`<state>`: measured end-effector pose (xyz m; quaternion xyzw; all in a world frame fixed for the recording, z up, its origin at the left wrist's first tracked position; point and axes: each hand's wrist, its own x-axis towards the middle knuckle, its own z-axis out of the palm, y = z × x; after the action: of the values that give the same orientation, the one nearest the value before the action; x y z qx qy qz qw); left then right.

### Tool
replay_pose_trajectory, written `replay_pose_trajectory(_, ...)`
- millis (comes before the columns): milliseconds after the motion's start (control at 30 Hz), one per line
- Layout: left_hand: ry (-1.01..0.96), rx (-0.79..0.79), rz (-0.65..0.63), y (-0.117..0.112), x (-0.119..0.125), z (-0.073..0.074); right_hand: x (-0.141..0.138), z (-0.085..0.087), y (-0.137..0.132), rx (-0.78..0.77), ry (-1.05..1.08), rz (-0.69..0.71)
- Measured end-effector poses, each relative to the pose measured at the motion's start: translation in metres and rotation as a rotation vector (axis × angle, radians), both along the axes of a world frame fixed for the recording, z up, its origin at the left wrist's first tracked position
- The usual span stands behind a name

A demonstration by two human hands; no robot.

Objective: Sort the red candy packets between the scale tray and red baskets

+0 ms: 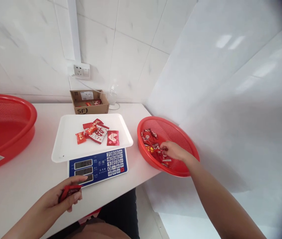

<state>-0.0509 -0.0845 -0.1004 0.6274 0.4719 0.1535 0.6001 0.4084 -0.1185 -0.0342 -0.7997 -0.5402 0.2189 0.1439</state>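
White table [45,111] below curled left hand [53,200]

V. bright, glare on RH wall [210,83], dark vignette far R, edge detail prob. soft.

On sachets [99,133]: glossy, creased printed film. On weighing pan [67,142]: smooth plastic, low sheen. On perforated basket [173,133]: glossy moulded plastic. On carton [97,109]: matt cardboard, paper label [86,95]. On bottle [113,93]: clear, shiny plastic. On wall tiles [141,23]: smooth, glossy. On tabletop [136,161]: smooth, low-gloss.
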Motion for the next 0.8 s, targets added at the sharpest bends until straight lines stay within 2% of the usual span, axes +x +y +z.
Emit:
replay_pose_trajectory(133, -0.001, 0.026, 0.028, -0.001, 0.001, 0.002, 0.007, 0.011, -0.001, -0.002, -0.052, 0.014)
replay_pose_trajectory(233, -0.007, 0.009, 0.002, -0.001, 0.001, 0.002, 0.008, 0.014, -0.002, 0.028, -0.076, -0.026)
replay_pose_trajectory(400, -0.013, -0.008, -0.015, 0.001, 0.0, 0.005, -0.006, 0.03, 0.001, 0.137, -0.114, -0.106)
replay_pose_trajectory(533, -0.068, -0.013, 0.021, -0.005, 0.004, 0.014, -0.049, 0.049, 0.008, 0.246, -0.086, -0.091)
replay_pose_trajectory(600, -0.097, -0.022, 0.013, -0.008, 0.007, 0.02, -0.078, 0.053, 0.016, 0.283, -0.017, -0.036)
replay_pose_trajectory(700, -0.124, -0.036, -0.014, -0.011, 0.011, 0.028, -0.122, 0.048, 0.038, 0.344, 0.062, 0.088)
replay_pose_trajectory(800, -0.14, -0.043, -0.018, -0.012, 0.012, 0.033, -0.159, 0.033, 0.071, 0.389, 0.072, 0.147)
